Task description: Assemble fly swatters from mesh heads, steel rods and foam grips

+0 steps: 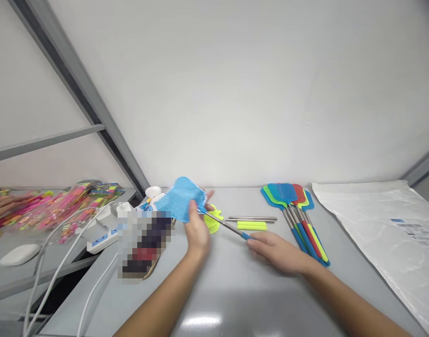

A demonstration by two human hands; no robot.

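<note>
Right hand (276, 251) grips blue handle (245, 235) | left hand (197, 228) pinches blue swatter head (180, 199) | mid-worktop (235, 290) | keep rod (224, 225) straight, push squarely.

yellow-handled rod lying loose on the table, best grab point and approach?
Take the yellow-handled rod by its yellow grip, coming from above with fingers closing across its width. It lies flat and crosswise behind the right hand, and the grip looks thicker than the bare metal rods just beyond it. Probably avoid the left end, which sits close to the yellow swatter head.
</note>
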